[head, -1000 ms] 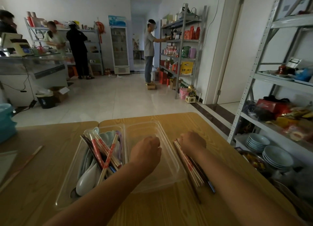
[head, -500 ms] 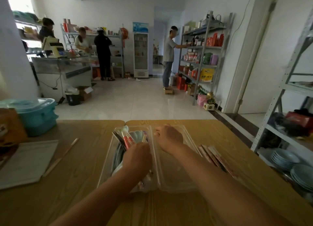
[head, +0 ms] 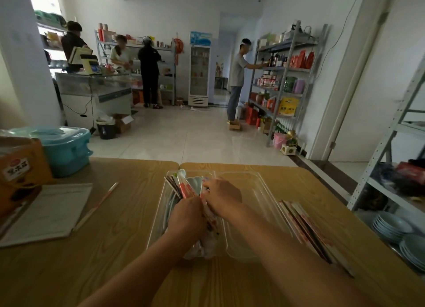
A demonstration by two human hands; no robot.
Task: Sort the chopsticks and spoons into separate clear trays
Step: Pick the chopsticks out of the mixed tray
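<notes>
Reaching into the left tray with both hands, gripped a bundle of wrapped chopsticks in the fisted left hand. Clamped the right hand on the same bundle just beyond the left, knuckles touching, fingertips curled over the wrappers. Held the bundle slanting, far ends fanned out past the grip, near ends poking out below the left hand. Had pale spoons just under and beyond the grip, in the same tray. Had the right tray just right of the grip, side by side with the left one on the table. Had a pile of more wrapped sticks further right, on the table outside both trays, and one lone stick well left of the grip, beside a sheet.
</notes>
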